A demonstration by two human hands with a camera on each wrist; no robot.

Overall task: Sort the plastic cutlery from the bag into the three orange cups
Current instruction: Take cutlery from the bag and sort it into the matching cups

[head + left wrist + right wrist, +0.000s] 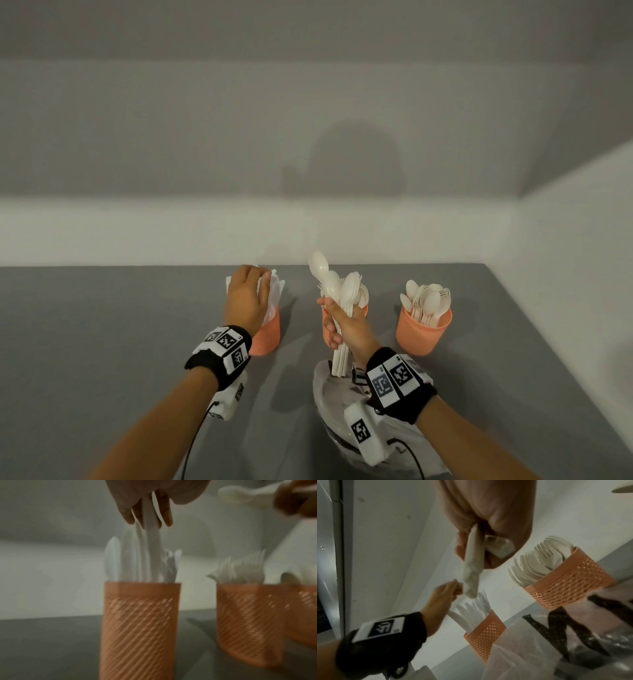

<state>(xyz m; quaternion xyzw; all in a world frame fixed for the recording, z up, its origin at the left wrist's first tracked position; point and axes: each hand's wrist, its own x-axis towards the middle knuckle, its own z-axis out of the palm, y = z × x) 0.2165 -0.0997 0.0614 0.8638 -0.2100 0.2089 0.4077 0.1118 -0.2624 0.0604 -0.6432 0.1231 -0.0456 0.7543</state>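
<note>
L hand [245, 299] pinches one knife [150, 536] by its handle, blade down into the knife cup [139, 622] directly under the fingers [127, 515], prob. so it drops in w/ the rest. R hand [346, 327] is clenched round a bunch of spoons [337, 291], bowls up above the fist, handles hanging below toward the bag [334, 394], likely stock for sorting. Fork cup [570, 580] sits just behind the fist; spoon cup [423, 329] off to its R. Count: 3 cups, 1 bag; spoons in the bunch can't be counted.
</note>
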